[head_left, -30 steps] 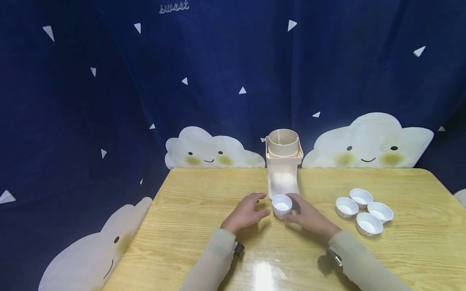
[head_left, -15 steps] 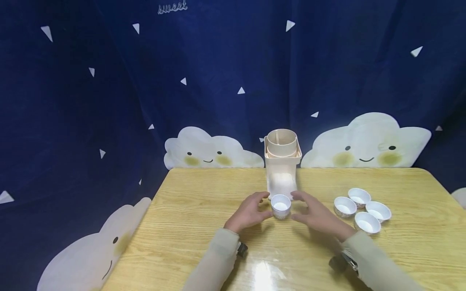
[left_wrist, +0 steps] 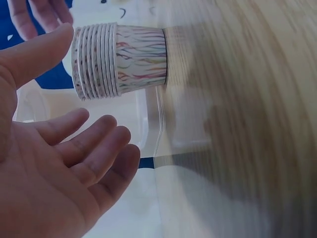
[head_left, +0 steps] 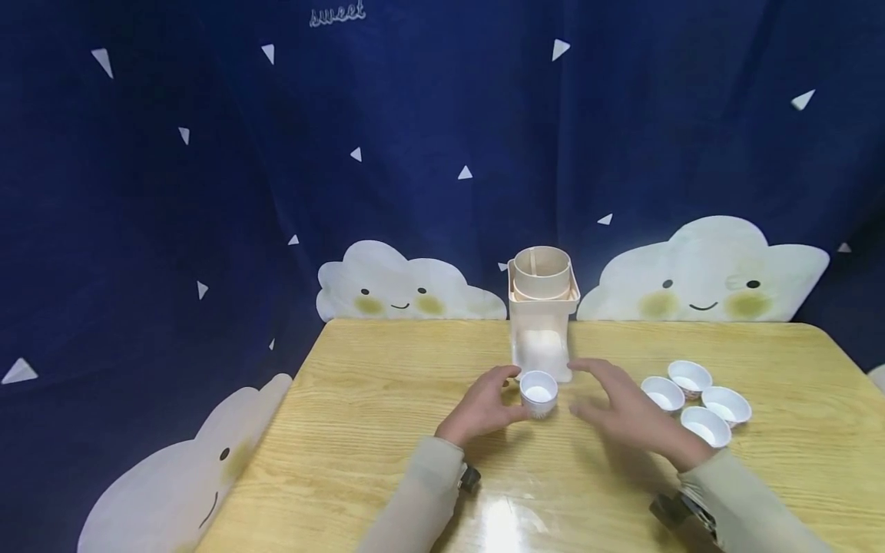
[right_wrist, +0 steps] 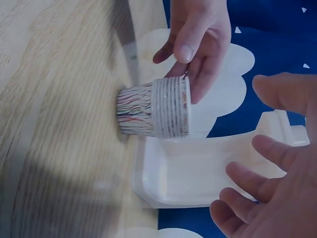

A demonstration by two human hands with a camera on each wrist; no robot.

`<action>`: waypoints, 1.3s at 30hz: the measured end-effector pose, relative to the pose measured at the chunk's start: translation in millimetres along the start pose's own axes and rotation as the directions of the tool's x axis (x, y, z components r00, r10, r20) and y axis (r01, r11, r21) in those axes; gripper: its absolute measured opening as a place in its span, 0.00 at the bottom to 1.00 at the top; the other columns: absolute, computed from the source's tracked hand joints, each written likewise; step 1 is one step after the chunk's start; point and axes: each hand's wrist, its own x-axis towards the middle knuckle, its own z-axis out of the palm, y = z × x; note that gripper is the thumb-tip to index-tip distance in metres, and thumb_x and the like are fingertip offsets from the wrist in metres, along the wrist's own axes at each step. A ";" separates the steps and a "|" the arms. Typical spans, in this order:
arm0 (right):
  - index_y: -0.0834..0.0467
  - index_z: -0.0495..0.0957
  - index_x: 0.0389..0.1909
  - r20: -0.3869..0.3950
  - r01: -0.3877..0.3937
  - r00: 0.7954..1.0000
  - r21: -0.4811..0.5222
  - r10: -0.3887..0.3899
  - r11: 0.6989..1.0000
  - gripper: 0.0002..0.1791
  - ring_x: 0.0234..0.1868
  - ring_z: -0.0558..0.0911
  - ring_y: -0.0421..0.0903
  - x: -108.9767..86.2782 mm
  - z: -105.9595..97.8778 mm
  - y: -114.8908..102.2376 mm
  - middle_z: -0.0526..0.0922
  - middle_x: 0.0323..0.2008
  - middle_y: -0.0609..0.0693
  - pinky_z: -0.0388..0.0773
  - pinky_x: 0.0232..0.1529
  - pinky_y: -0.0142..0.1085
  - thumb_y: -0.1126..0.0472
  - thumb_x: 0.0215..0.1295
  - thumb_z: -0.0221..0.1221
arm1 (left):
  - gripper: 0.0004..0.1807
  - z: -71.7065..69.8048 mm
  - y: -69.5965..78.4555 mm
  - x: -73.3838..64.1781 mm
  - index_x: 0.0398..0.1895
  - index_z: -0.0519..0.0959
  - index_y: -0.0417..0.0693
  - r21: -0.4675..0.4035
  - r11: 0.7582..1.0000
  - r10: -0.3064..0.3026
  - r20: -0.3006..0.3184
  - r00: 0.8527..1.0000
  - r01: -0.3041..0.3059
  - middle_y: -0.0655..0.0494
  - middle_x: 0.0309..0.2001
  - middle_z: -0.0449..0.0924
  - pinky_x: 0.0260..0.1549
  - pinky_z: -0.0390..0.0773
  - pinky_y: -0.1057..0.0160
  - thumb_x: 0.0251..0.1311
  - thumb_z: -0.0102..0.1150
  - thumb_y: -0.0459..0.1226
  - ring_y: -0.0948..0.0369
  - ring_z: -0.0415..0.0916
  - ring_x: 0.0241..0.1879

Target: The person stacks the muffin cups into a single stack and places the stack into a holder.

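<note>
Blue curtain [head_left: 415, 92], smiling clouds [head_left: 712, 269]; glossy wooden table [head_left: 346, 415].

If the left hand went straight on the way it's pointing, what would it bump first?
The left hand would probably bump the stack of cups first. The stack is right beside it, though I can't tell if they already touch.

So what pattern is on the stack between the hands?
The stack has wavy multicoloured lines, clearest in the left wrist view.

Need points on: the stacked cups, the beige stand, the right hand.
Stacked cups [left_wrist: 128, 60], left wrist view: patterned side wall, next to the rims.
Beige stand [head_left: 542, 318], head view: front wall, just below the square rim.
Right hand [head_left: 628, 412], head view: middle, between fingers and wrist.
</note>
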 end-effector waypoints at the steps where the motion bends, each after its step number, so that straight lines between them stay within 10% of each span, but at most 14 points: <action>1: 0.61 0.69 0.64 -0.005 0.011 1.000 -0.001 -0.011 1.000 0.31 0.64 0.71 0.68 -0.9 -1.1 -1.2 0.74 0.63 0.64 0.67 0.60 0.66 0.59 0.61 0.66 | 0.42 1.0 0.9 0.3 0.69 0.68 0.47 -0.001 1.000 0.001 0.001 1.000 -0.001 0.51 0.65 0.74 0.58 0.77 0.56 0.52 0.73 0.50 0.51 0.75 0.62; 39: 0.61 0.64 0.69 0.042 -0.095 0.995 0.048 0.093 0.994 0.30 0.66 0.71 0.62 -8.2 -27.3 1.2 0.70 0.67 0.63 0.75 0.56 0.58 0.55 0.70 0.59 | 0.30 17.8 0.5 18.8 0.56 0.78 0.60 -0.048 0.999 0.001 0.013 1.000 0.000 0.64 0.41 0.82 0.41 0.73 0.72 0.47 0.77 0.46 0.71 0.74 0.37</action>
